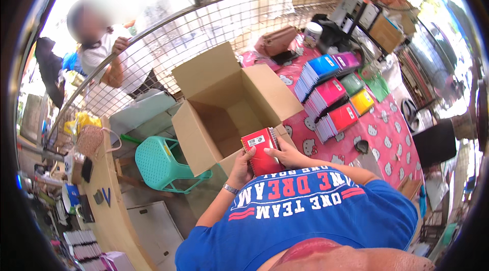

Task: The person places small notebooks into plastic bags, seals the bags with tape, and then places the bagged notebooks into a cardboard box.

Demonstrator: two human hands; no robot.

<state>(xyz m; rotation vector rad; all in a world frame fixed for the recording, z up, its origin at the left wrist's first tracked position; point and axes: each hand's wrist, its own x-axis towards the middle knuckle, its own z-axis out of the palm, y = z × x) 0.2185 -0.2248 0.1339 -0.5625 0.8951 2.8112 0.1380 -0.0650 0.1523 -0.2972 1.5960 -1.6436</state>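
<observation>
My left hand and my right hand grip a small stack of red spiral notebooks from both sides, thumbs on the top cover. The stack is held close to my body, over the near edge of a cardboard box. The box's flaps stand open, and the part of its inside that shows is bare brown board. To the right, piles of notebooks lie on the table: blue, purple, pinkish red, green, red and yellow.
A pink patterned tablecloth covers the table, which also bears a brown bag and a white jar. A turquoise stool stands left of the box, near a wooden bench. Behind a wire mesh fence is another person.
</observation>
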